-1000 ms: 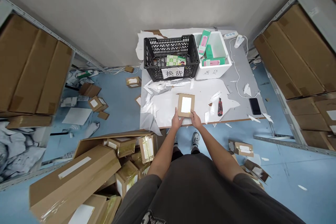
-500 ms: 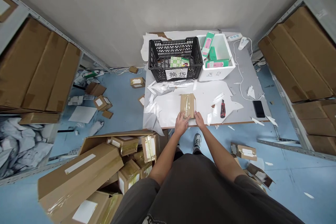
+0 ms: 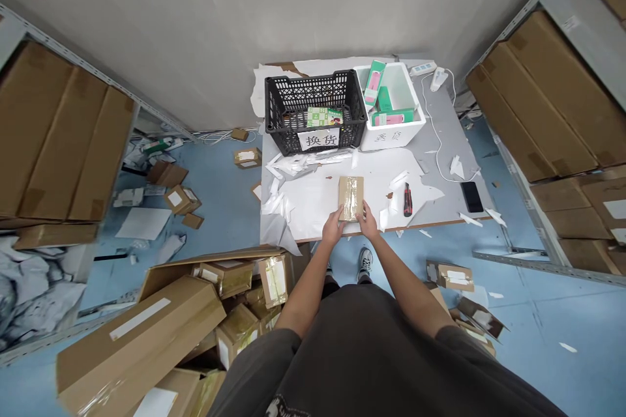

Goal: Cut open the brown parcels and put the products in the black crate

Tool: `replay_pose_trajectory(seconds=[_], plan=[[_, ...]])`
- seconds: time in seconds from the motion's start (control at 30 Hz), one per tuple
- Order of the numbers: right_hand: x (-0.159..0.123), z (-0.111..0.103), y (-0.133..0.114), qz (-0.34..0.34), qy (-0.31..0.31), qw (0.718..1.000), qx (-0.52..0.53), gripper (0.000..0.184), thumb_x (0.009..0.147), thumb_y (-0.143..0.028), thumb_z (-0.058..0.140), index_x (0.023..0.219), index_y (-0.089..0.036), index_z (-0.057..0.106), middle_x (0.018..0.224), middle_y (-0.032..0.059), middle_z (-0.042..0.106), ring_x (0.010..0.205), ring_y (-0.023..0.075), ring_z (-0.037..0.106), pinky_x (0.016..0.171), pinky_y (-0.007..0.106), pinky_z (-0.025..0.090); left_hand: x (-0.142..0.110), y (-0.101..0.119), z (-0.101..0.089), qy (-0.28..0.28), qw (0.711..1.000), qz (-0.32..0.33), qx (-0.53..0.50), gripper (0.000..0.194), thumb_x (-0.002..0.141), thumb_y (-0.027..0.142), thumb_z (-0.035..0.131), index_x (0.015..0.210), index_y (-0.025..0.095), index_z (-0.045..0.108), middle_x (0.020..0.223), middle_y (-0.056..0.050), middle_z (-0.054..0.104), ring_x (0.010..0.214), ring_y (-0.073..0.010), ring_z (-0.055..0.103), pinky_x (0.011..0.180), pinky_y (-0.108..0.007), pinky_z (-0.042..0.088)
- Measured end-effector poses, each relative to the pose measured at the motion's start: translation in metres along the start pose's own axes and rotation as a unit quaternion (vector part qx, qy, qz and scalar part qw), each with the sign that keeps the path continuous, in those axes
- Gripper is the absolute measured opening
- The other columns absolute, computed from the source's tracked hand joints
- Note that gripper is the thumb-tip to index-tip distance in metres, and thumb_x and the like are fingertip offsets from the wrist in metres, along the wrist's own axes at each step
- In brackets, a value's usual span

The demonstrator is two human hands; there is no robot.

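Note:
A small cardboard box [image 3: 351, 195] with clear tape across its top is at the front of the table, between my two hands. My left hand [image 3: 333, 227] grips its near left corner. On the opposite side, my right hand [image 3: 368, 221] has its fingers closed against the near right corner. The box's underside is hidden. A red and black utility knife [image 3: 407, 200] lies on the white paper to the right of the box, touched by neither hand.
Behind the box stand a black plastic crate [image 3: 319, 140] and a white foam box [image 3: 391, 137] holding green and pink cartons. A phone [image 3: 471, 197] lies at the table's right. Torn paper scraps litter the tabletop. A large carton [image 3: 141, 326] of parcels stands at lower left.
My hands have moved to both near corners of the box, and the left no longer rests on its top. The box has been straightened slightly. The whole view has shifted a little.

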State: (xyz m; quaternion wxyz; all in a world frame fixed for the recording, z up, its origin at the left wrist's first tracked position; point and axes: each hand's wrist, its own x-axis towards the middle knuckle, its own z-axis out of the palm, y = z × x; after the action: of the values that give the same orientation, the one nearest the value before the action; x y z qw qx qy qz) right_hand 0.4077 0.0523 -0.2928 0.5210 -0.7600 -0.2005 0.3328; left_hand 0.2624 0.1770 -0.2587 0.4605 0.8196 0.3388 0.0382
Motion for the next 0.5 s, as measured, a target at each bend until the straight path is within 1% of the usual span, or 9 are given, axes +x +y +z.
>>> replay_pose_trajectory(seconds=[0.1,0.2,0.27,0.3,0.33,0.4,0.43,0.5], plan=[[0.002,-0.001,-0.003,0.003,-0.017,0.999,0.039,0.085,0.096,-0.053,0.06,0.171,-0.026,0.03,0.164,0.0144,0.05,0.141,0.0308,0.059,0.116,0.053,0.05,-0.004,0.004,0.005,0.022,1.0,0.009,0.014,0.076,0.101,0.022,0.057,0.171,0.029,0.029,0.156,-0.011,0.057,0.143,-0.0275,0.055,0.118,-0.044,0.046],[0.004,0.0,-0.004,0.014,-0.041,0.995,0.088,0.089,0.091,-0.049,0.063,0.171,-0.028,0.029,0.162,0.0151,0.052,0.138,0.0293,0.062,0.112,0.052,0.054,-0.012,0.008,0.008,0.075,0.996,0.01,0.04,0.079,0.1,0.022,0.055,0.173,0.025,0.024,0.164,-0.012,0.051,0.149,-0.0296,0.049,0.124,-0.049,0.041],[0.004,0.004,-0.003,0.034,-0.059,0.99,0.127,0.089,0.089,-0.048,0.063,0.171,-0.03,0.032,0.159,0.0131,0.057,0.133,0.0288,0.065,0.107,0.051,0.057,-0.019,0.01,0.007,0.111,0.992,0.004,0.055,0.078,0.101,0.025,0.056,0.173,0.023,0.026,0.167,-0.012,0.048,0.152,-0.0308,0.045,0.126,-0.05,0.039],[0.004,0.007,-0.002,0.049,-0.068,0.986,0.145,0.088,0.088,-0.047,0.063,0.17,-0.031,0.034,0.157,0.0119,0.059,0.13,0.0287,0.067,0.105,0.051,0.058,-0.023,0.01,0.007,0.123,0.991,0.003,0.06,0.076,0.101,0.026,0.056,0.172,0.023,0.029,0.167,-0.013,0.047,0.153,-0.0315,0.043,0.127,-0.051,0.038],[0.005,0.01,-0.001,0.067,-0.079,0.982,0.16,0.086,0.088,-0.046,0.062,0.169,-0.032,0.037,0.153,0.0109,0.063,0.126,0.0286,0.069,0.104,0.051,0.059,-0.026,0.01,0.006,0.127,0.99,0.008,0.063,0.072,0.102,0.026,0.055,0.17,0.023,0.034,0.167,-0.013,0.048,0.153,-0.0324,0.042,0.127,-0.053,0.037],[0.006,0.017,0.003,0.103,-0.093,0.976,0.165,0.083,0.085,-0.044,0.062,0.165,-0.029,0.043,0.145,0.0109,0.069,0.12,0.0287,0.071,0.102,0.051,0.059,-0.03,0.01,0.004,0.11,0.991,0.03,0.068,0.062,0.103,0.025,0.054,0.164,0.025,0.046,0.162,-0.012,0.055,0.153,-0.0342,0.043,0.127,-0.058,0.035],[0.007,0.02,0.006,0.117,-0.091,0.977,0.151,0.081,0.085,-0.043,0.061,0.163,-0.027,0.047,0.141,0.0117,0.07,0.118,0.029,0.072,0.102,0.051,0.059,-0.031,0.009,0.003,0.093,0.992,0.045,0.071,0.058,0.102,0.024,0.054,0.161,0.028,0.052,0.158,-0.012,0.059,0.152,-0.035,0.044,0.127,-0.06,0.034],[0.009,0.023,0.01,0.12,-0.059,0.986,0.095,0.075,0.086,-0.043,0.058,0.157,-0.022,0.055,0.139,0.0133,0.071,0.121,0.0298,0.07,0.105,0.051,0.057,-0.032,0.007,0.001,0.056,0.993,0.072,0.079,0.056,0.101,0.021,0.056,0.155,0.032,0.059,0.153,-0.01,0.063,0.151,-0.0359,0.045,0.126,-0.063,0.033]])
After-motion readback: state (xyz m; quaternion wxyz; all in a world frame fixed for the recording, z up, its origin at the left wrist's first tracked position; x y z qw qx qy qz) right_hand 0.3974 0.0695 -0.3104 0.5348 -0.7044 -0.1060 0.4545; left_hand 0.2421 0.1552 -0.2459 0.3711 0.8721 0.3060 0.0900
